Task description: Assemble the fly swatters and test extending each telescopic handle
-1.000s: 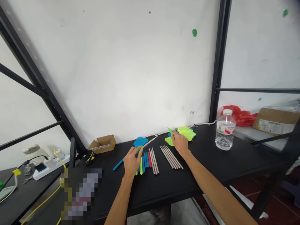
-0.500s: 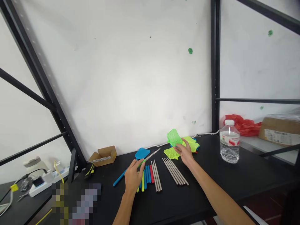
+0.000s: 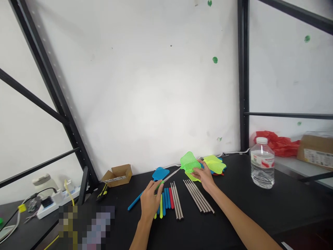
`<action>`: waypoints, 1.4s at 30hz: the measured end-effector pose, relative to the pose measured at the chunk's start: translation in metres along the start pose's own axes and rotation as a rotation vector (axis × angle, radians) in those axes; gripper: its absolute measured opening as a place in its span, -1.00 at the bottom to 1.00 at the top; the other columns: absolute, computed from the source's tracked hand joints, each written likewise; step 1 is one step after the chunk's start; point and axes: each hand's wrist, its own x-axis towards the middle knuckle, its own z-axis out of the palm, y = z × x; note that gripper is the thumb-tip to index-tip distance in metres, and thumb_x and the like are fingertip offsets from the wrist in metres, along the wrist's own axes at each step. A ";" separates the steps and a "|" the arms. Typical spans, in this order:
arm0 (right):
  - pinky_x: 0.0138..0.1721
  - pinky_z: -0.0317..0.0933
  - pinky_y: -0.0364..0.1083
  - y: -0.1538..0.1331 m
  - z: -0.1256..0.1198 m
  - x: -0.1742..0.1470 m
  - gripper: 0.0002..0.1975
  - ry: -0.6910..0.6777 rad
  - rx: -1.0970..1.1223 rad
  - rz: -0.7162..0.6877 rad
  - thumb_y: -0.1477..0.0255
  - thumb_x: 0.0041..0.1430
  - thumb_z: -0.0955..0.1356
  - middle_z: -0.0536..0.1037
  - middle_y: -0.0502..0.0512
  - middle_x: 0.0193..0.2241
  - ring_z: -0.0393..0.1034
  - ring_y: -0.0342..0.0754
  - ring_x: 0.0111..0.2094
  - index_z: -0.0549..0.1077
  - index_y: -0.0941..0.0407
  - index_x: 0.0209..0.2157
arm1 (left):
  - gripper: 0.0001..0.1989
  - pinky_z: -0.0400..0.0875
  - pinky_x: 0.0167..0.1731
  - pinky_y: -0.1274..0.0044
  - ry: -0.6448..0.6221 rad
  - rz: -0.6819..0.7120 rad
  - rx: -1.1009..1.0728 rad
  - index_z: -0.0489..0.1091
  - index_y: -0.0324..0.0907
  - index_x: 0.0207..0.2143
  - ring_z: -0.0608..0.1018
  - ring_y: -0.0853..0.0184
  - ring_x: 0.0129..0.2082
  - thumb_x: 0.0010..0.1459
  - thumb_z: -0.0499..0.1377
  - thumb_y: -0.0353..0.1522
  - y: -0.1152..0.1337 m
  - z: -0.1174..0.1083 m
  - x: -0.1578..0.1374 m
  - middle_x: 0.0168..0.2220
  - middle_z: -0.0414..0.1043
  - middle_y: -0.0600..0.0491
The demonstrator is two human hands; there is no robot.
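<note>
My left hand (image 3: 151, 198) is closed around the green handle of a thin metal rod (image 3: 171, 175), which slants up to the right. My right hand (image 3: 206, 176) pinches a green mesh fly swatter head (image 3: 190, 161) by its edge. The rod's tip is at the neck of this head; whether it is inserted I cannot tell. Behind my left hand lie a blue swatter head (image 3: 160, 173) and a blue handle (image 3: 135, 201), the stretch between them partly hidden. Loose yellow, blue and red handles (image 3: 167, 198) lie beside metal rods (image 3: 178, 201). More rods (image 3: 199, 196) lie farther right.
Yellow, blue and red swatter heads (image 3: 215, 164) are piled near the wall. A water bottle (image 3: 262, 163) stands at the right, an open cardboard box (image 3: 118, 176) at the back left. Black metal posts (image 3: 244, 76) frame the black table (image 3: 234, 218).
The green swatter head has come down and left, its neck now at the rod's tip. My left hand keeps its grip on the handle. The camera view has shifted slightly.
</note>
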 end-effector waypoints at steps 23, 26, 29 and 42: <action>-0.31 0.47 -0.03 -0.001 0.003 -0.009 -0.32 -0.158 -0.149 -0.079 0.32 -0.08 0.48 0.51 -0.01 -0.36 0.53 -0.03 -0.44 0.21 0.00 0.08 | -0.71 0.33 -0.44 0.57 0.012 0.088 -0.021 0.48 -0.12 -0.10 0.51 0.35 -0.40 0.31 0.01 -0.26 -0.004 0.003 -0.001 -0.32 0.44 0.01; -0.35 0.47 -0.03 0.001 0.005 -0.009 -0.33 -0.168 -0.162 -0.083 0.30 -0.09 0.49 0.51 0.00 -0.38 0.53 -0.01 -0.45 0.21 0.02 0.05 | -0.70 0.34 -0.43 0.56 0.014 0.105 -0.026 0.48 -0.13 -0.10 0.51 0.34 -0.40 0.31 0.00 -0.26 -0.004 0.003 -0.001 -0.33 0.44 0.01; -0.40 0.46 -0.05 0.000 0.006 -0.009 -0.37 -0.183 -0.188 -0.081 0.29 -0.09 0.48 0.50 -0.02 -0.43 0.53 0.01 -0.46 0.20 0.03 0.01 | -0.70 0.34 -0.45 0.57 0.023 0.115 -0.023 0.48 -0.13 -0.10 0.50 0.35 -0.42 0.31 0.00 -0.26 -0.004 0.004 -0.001 -0.35 0.44 0.00; -0.43 0.46 -0.05 -0.005 0.012 -0.016 -0.47 -0.217 -0.272 -0.083 0.27 -0.02 0.44 0.53 -0.03 -0.52 0.54 0.04 -0.47 0.15 0.05 -0.07 | -0.71 0.34 -0.44 0.57 0.049 0.146 0.049 0.48 -0.14 -0.07 0.50 0.36 -0.42 0.31 0.02 -0.28 -0.009 0.009 -0.002 -0.34 0.45 0.01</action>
